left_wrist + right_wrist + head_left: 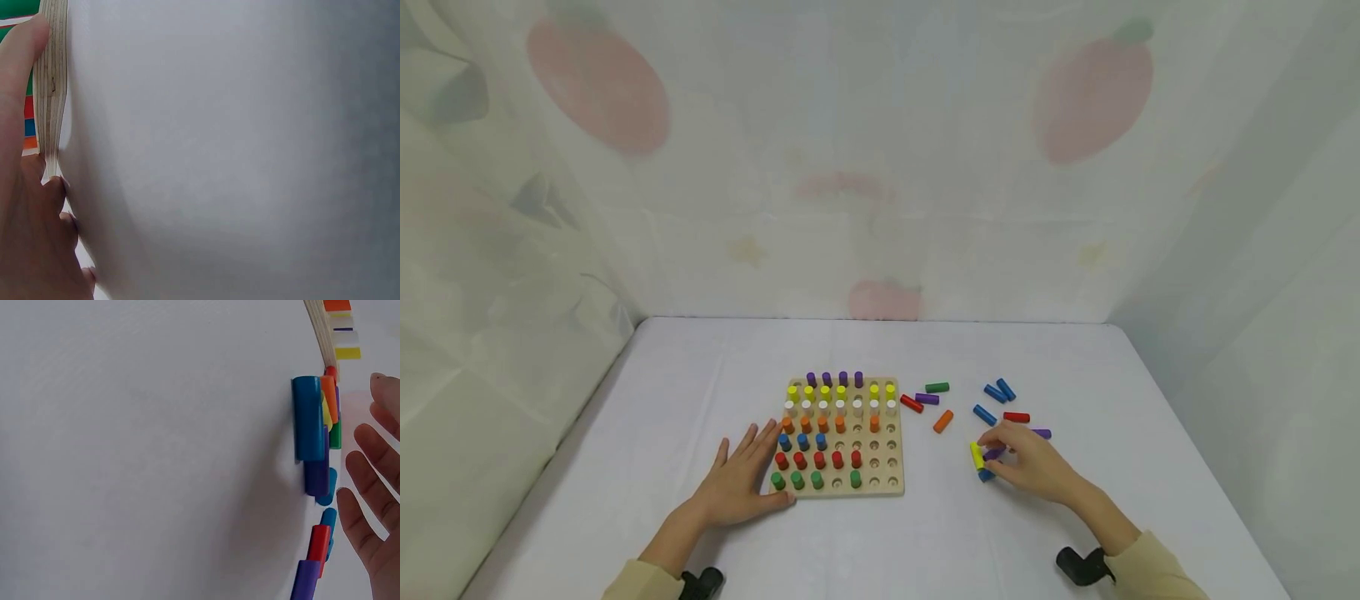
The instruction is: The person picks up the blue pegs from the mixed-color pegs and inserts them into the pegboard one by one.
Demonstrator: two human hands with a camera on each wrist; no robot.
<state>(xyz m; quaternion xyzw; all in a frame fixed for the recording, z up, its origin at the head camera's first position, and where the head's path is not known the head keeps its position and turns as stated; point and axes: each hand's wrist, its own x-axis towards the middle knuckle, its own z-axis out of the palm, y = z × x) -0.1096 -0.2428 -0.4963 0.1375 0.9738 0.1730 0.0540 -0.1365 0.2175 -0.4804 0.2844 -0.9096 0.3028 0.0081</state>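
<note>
A wooden pegboard (887, 492) lies on the table, filled with rows of coloured pegs, green at the front and purple at the back. My left hand (741, 483) rests at its left side, fingers spread and straight, the thumb touching the front left corner. The left wrist view shows that thumb (28, 40) against the board's edge (53, 81). My right hand (1033, 462) hovers over a yellow peg (977, 455), a purple peg (994, 454) and a blue peg (985, 476). In the right wrist view its bent fingers (375, 453) are apart from the blue peg (307, 419), holding nothing visible.
Loose pegs lie right of the board: green (937, 387), purple (927, 399), red (912, 403) and orange (943, 421). Several blue pegs (985, 415), a red peg (1017, 417) and another purple peg (1041, 434) lie farther right. Patterned cloth (880, 167) hangs behind the white table (700, 358).
</note>
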